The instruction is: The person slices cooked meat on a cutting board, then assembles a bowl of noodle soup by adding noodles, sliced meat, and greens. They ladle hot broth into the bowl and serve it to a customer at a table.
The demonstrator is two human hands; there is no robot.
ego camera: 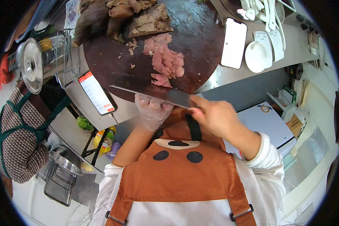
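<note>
My right hand point(216, 115), bare, grips the handle of a wide-bladed kitchen knife point(154, 93). The blade points left across the near edge of a round, dark chopping block point(197, 62). In a clear plastic glove, my left hand point(153, 108) sits close beside the blade with its fingers curled. The blade partly covers those fingertips, so whether they hold anything is hidden. Thin pink slices of meat point(168, 62) lie in a loose heap beyond the knife. Farther back rest a cut brown piece of cooked meat point(151, 21) and larger dark chunks point(94, 18).
A phone with a lit screen point(97, 94) lies left of the block; another phone point(234, 43) lies right. White spoons point(268, 11) and a small white dish point(257, 56) are at the upper right. A wire rack point(66, 59) and glass lid point(31, 65) stand left, near another person's sleeve point(31, 163).
</note>
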